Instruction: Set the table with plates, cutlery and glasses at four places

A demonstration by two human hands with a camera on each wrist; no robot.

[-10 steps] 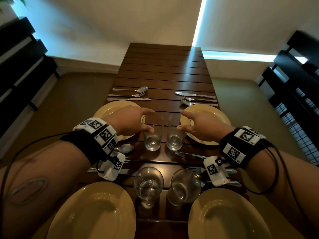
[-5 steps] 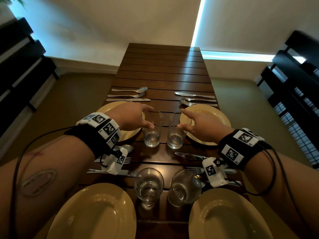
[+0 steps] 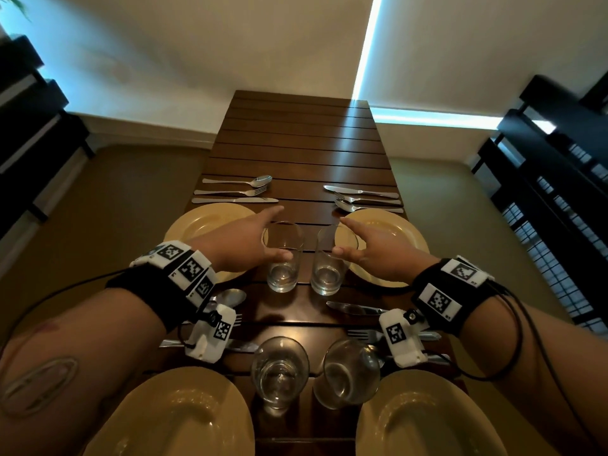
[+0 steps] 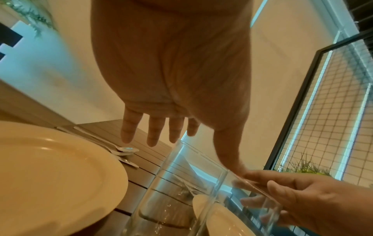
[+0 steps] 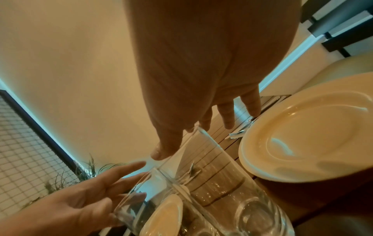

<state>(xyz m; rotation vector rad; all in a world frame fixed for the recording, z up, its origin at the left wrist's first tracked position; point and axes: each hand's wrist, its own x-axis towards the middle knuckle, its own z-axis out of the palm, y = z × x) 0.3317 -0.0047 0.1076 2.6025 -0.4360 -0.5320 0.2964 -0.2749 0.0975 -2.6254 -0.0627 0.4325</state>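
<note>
Two clear far glasses stand side by side mid-table: the left one (image 3: 283,274) and the right one (image 3: 327,278). My left hand (image 3: 283,232) hovers at the left glass (image 4: 177,191) with straight fingers over its rim and the thumb against its near side. My right hand (image 3: 339,236) mirrors it at the right glass (image 5: 212,175), fingers straight, thumb by the rim. Neither hand curls round a glass. Yellow plates lie at far left (image 3: 204,222), far right (image 3: 394,232), near left (image 3: 171,419) and near right (image 3: 427,422). Two more glasses (image 3: 279,373) (image 3: 350,373) stand between the near plates.
Cutlery sets lie beyond the far plates, at left (image 3: 235,192) and right (image 3: 365,199). A knife (image 3: 355,309) and a spoon (image 3: 232,296) show under my wrists. The far half of the wooden table (image 3: 296,143) is bare. Dark chairs (image 3: 559,179) flank both sides.
Both hands stay at the two far glasses, which sit a touch further left than a second ago. The fingers look slightly straighter now.
</note>
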